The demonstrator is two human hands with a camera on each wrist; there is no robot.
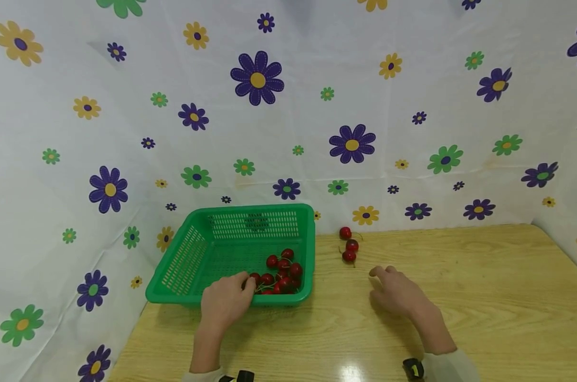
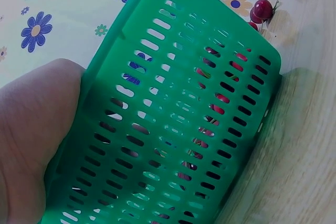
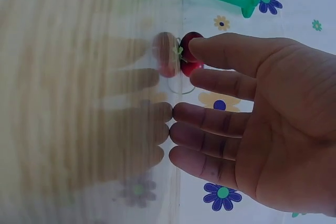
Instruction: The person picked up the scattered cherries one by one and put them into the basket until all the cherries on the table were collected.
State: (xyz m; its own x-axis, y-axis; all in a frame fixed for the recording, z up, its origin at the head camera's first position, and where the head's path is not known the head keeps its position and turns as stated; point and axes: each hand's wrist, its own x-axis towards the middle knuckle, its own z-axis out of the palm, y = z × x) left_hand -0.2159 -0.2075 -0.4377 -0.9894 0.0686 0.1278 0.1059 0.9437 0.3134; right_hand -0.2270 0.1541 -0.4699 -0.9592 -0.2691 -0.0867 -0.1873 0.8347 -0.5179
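Note:
My left hand [image 1: 225, 301] grips the front rim of a green plastic basket [image 1: 183, 298], its fingers reaching over the edge to the inside. Several dark red cherries [image 1: 285, 285] with thin stems lie heaped in the basket's front right corner. Through the slots of the basket wall [image 2: 173, 114], parts of them show red in the left wrist view. Right of the basket, three loose cherries [image 1: 349, 255] sit on the table. Just to their right hovers my right hand [image 1: 397, 293], holding nothing. In the right wrist view its extended fingers [image 3: 210, 116] point toward the cherries [image 3: 191, 51].
The wooden table [image 1: 460, 286] has a glossy top that reflects the hand. A white cloth with printed flowers [image 1: 307, 116] hangs behind the table and along its sides. The basket's back rim [image 1: 255, 207] stands close to that cloth.

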